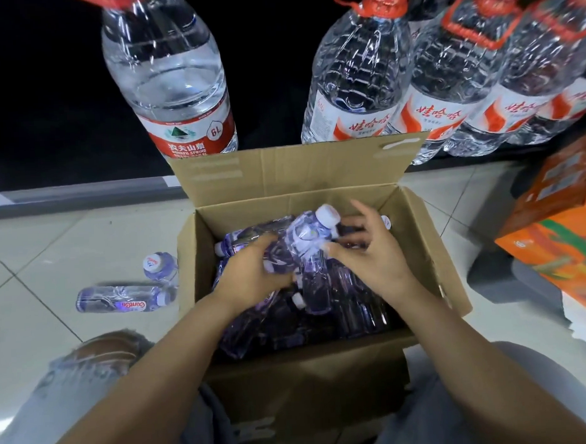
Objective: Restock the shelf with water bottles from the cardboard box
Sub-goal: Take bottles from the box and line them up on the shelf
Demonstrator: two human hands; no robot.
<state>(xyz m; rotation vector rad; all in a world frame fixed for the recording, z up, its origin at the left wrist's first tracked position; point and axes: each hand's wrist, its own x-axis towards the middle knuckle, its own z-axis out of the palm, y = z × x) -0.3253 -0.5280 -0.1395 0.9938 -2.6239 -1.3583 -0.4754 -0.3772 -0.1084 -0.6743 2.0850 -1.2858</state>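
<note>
An open cardboard box (429, 250) stands on the tiled floor in front of me, holding several small purple-tinted water bottles. One small bottle (311, 251) with a white cap is raised above the pile, cap pointing away from me. My left hand (253, 273) grips its lower part from the left. My right hand (369, 255) is at its right side, thumb touching the bottle and fingers spread loosely above the pile. The dark bottom shelf (64, 97) lies just beyond the box.
Two more small bottles are on the floor left of the box, one upright (157, 264) and one lying (121, 299). A large 6L bottle (170, 76) and a row of large bottles (446, 83) stand on the shelf. Orange cartons (557, 232) are stacked at the right.
</note>
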